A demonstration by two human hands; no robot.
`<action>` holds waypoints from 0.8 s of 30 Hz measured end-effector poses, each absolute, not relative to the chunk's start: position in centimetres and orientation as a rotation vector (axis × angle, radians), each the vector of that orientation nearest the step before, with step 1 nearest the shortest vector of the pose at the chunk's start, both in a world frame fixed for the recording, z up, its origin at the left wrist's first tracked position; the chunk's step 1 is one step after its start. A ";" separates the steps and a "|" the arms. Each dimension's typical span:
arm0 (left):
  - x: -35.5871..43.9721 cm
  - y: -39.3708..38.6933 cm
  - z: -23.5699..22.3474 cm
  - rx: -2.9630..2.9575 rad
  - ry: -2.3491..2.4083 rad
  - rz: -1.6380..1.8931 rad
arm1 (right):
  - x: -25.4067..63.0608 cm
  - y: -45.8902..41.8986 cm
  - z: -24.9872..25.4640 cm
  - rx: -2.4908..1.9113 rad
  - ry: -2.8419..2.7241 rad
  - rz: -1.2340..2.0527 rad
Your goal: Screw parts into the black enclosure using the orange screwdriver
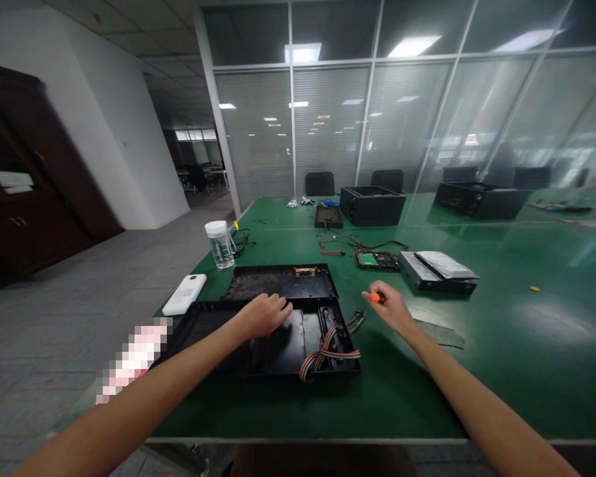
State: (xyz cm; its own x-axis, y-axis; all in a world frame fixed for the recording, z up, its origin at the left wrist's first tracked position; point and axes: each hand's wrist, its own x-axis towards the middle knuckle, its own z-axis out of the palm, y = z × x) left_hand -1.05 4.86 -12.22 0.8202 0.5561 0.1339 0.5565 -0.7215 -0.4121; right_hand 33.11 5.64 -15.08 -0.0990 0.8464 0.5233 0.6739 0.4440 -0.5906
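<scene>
A: What's around the work on your feed?
B: Left side of the bench (402, 404): clear bottle (222, 248) with a white lid, then a white slab (185, 294) nearer the camera. Past the work: red cable (332, 252), a drive with a green board (376, 259), and a stack of metal units (440, 271) to its right. Small yellow bit (535, 289) further right. Far end, I see an open black case (375, 209).
A: Anything in the way?
B: Left forearm (153, 391) hides part of the tray (288, 344). Striped wires (328, 356) lie across the tray's right end and over its near rim. Thin clear sheet (442, 334) sits by the right forearm (457, 381).
A: Hands?
B: Left hand (265, 315) is at the tray's back edge, fingers bent; I can't tell if it grips. Right hand (387, 310) is closed round an orange item (377, 297), right of the tray and apart from it. Most of that item is hidden from me.
A: Tray itself?
B: On the bench, ahead of the camera, hollow side up. Black, shallow, raised rims, glossy floor. Just behind it I've got a duller black panel (273, 281) with a brass-coloured bracket (305, 271).
</scene>
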 end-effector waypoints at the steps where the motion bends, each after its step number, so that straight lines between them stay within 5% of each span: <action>1: -1.0 5.0 -11.8 -2.558 -0.803 0.005 | 33.0 5.5 -14.9 -1.297 -1.851 0.246; 10: -1.1 9.4 -12.4 -2.529 -0.955 0.009 | 27.6 -3.3 -12.0 -0.937 -2.752 0.081; 24: -0.4 12.4 -12.7 -2.893 -1.198 -0.018 | 31.4 -10.3 -16.3 -1.323 -2.560 -0.085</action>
State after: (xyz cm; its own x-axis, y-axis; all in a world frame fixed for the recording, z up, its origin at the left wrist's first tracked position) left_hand -0.44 12.45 -12.71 0.7072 0.7069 0.0148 0.7070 -0.7072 -0.0056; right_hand 31.38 -10.33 -16.27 -0.5526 0.7937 0.2542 0.8089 0.5843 -0.0661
